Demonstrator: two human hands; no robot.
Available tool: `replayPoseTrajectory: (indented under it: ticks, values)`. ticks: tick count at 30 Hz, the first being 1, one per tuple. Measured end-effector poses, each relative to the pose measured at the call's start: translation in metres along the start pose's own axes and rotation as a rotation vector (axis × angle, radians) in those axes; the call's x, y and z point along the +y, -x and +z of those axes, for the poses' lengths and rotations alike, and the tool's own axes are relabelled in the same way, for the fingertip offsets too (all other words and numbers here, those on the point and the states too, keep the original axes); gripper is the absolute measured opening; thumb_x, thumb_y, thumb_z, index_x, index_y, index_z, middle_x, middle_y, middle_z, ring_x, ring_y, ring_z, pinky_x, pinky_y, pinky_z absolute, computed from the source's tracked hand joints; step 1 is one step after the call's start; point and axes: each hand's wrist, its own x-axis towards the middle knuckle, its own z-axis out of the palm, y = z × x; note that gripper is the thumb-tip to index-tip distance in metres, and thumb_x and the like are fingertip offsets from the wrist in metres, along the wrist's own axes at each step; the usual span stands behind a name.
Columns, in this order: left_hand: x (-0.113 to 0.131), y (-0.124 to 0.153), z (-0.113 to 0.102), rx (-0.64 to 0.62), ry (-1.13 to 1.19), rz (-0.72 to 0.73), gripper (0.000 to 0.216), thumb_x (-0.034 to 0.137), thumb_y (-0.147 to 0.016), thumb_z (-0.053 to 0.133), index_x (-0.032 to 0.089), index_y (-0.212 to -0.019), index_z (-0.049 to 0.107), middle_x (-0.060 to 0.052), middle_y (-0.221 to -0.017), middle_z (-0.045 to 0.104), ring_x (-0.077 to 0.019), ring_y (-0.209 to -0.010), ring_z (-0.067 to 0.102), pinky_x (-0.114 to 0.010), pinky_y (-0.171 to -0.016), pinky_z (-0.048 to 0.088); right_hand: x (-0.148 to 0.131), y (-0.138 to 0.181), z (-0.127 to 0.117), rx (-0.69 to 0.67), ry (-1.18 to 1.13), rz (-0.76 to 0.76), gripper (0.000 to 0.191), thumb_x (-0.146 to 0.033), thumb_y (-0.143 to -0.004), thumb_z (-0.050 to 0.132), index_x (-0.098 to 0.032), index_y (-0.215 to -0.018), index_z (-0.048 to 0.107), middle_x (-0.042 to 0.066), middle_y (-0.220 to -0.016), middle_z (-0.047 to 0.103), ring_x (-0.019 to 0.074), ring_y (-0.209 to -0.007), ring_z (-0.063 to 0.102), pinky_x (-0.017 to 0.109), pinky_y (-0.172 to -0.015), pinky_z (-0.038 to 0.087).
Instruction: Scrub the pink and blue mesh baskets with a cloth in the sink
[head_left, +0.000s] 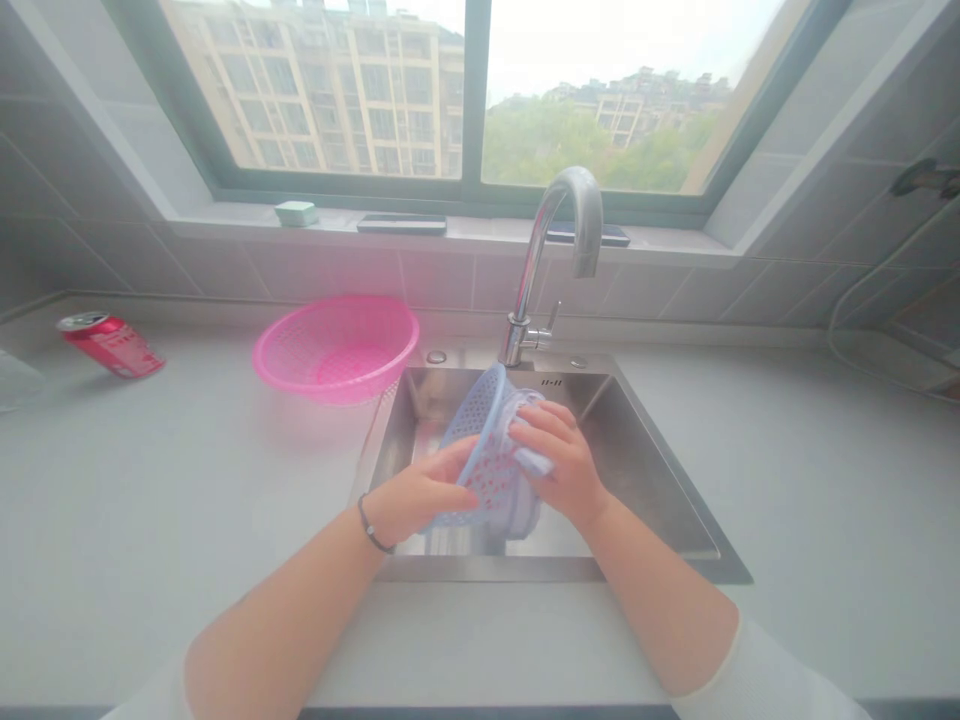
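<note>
Over the steel sink [660, 500] I hold a pale blue perforated plastic basket [480, 430], tipped on its side. My left hand [420, 495] grips its rim from the left, fingers curled round the edge. My right hand [562, 460] presses a light cloth [534, 458] against the basket's outer wall, fingers closed on the cloth. The basket hangs above the sink's basin, below the tap.
A chrome tap [559, 250] rises behind the sink. A pink perforated basket [336, 348] sits on the white counter to the left. A red drink can [112, 343] lies further left. On the window sill lie a small green block [296, 212] and flat dark items.
</note>
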Motion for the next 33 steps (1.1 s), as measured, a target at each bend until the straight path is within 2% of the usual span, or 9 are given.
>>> replayPoseTrajectory:
  ticks: [2, 4, 10, 12, 17, 20, 24, 29, 33]
  values:
    - [-0.002, 0.001, -0.002, -0.037, -0.017, -0.008, 0.067, 0.014, -0.075, 0.083, 0.028, -0.139, 0.067, -0.009, -0.137, 0.07, -0.0305, -0.127, 0.063, -0.044, -0.107, 0.045, 0.008, 0.002, -0.002, 0.066, 0.015, 0.153, 0.025, -0.028, -0.098, 0.064, -0.027, -0.119, 0.077, 0.011, -0.122, 0.078, 0.0278, -0.114, 0.072, 0.05, -0.101, 0.059]
    - [-0.004, 0.001, -0.004, -0.043, -0.01, -0.016, 0.065, 0.012, -0.074, 0.084, 0.027, -0.135, 0.068, -0.009, -0.137, 0.07, -0.0309, -0.127, 0.062, -0.045, -0.107, 0.045, 0.009, 0.001, -0.004, 0.078, 0.018, 0.22, 0.024, -0.03, -0.098, 0.064, -0.027, -0.117, 0.078, 0.011, -0.119, 0.078, 0.0283, -0.112, 0.072, 0.051, -0.1, 0.059]
    - [-0.008, -0.004, -0.01, 0.001, 0.043, 0.036, 0.06, 0.006, -0.067, 0.083, 0.025, -0.122, 0.07, -0.003, -0.109, 0.074, -0.0212, -0.099, 0.069, -0.035, -0.091, 0.05, -0.015, -0.005, -0.005, -0.048, 0.048, -0.109, 0.027, -0.025, -0.092, 0.067, -0.031, -0.116, 0.079, 0.005, -0.114, 0.079, 0.027, -0.116, 0.067, 0.045, -0.102, 0.058]
    - [-0.007, -0.005, -0.011, -0.001, 0.009, 0.033, 0.059, 0.005, -0.067, 0.08, 0.024, -0.122, 0.069, -0.002, -0.108, 0.073, -0.0203, -0.099, 0.068, -0.034, -0.09, 0.05, -0.015, -0.005, -0.004, -0.047, 0.057, -0.126, 0.029, -0.024, -0.091, 0.066, -0.031, -0.116, 0.078, 0.004, -0.114, 0.079, 0.0267, -0.115, 0.067, 0.044, -0.102, 0.058]
    - [-0.007, -0.003, -0.01, -0.034, -0.117, 0.007, 0.053, 0.006, -0.073, 0.073, 0.023, -0.123, 0.067, -0.006, -0.123, 0.069, -0.0255, -0.119, 0.063, -0.042, -0.105, 0.045, 0.007, 0.001, -0.005, 0.042, 0.027, 0.18, 0.024, -0.032, -0.096, 0.065, -0.028, -0.115, 0.079, 0.009, -0.12, 0.078, 0.028, -0.114, 0.071, 0.05, -0.104, 0.057]
    - [-0.01, -0.002, -0.011, -0.057, -0.14, -0.021, 0.056, 0.005, -0.071, 0.071, 0.023, -0.123, 0.064, -0.006, -0.124, 0.067, -0.0255, -0.118, 0.062, -0.042, -0.103, 0.044, 0.014, 0.004, -0.004, 0.089, 0.014, 0.309, 0.023, -0.033, -0.098, 0.065, -0.027, -0.115, 0.079, 0.011, -0.117, 0.078, 0.0275, -0.11, 0.073, 0.049, -0.1, 0.059]
    - [-0.014, -0.003, -0.013, -0.039, -0.111, -0.045, 0.061, 0.005, -0.069, 0.076, 0.024, -0.124, 0.059, -0.004, -0.12, 0.066, -0.0228, -0.107, 0.064, -0.037, -0.093, 0.046, 0.005, 0.003, -0.002, 0.026, 0.021, 0.156, 0.024, -0.029, -0.095, 0.067, -0.028, -0.115, 0.08, 0.009, -0.12, 0.078, 0.0284, -0.114, 0.071, 0.05, -0.103, 0.058]
    - [-0.01, -0.008, -0.01, 0.034, 0.045, -0.021, 0.088, 0.02, -0.071, 0.091, 0.03, -0.147, 0.048, -0.004, -0.111, 0.07, -0.0195, -0.094, 0.066, -0.033, -0.085, 0.047, -0.016, -0.005, -0.001, -0.109, 0.019, -0.079, 0.025, -0.025, -0.093, 0.066, -0.027, -0.115, 0.079, 0.007, -0.116, 0.078, 0.0258, -0.112, 0.068, 0.043, -0.1, 0.059]
    - [-0.006, -0.009, -0.007, 0.103, 0.044, -0.027, 0.059, 0.03, -0.075, 0.091, 0.02, -0.128, 0.065, -0.004, -0.102, 0.069, -0.0161, -0.085, 0.064, -0.03, -0.078, 0.046, -0.024, -0.011, -0.001, -0.208, 0.066, -0.172, 0.023, -0.025, -0.095, 0.062, -0.031, -0.109, 0.079, 0.002, -0.108, 0.079, 0.0236, -0.108, 0.069, 0.04, -0.1, 0.059]
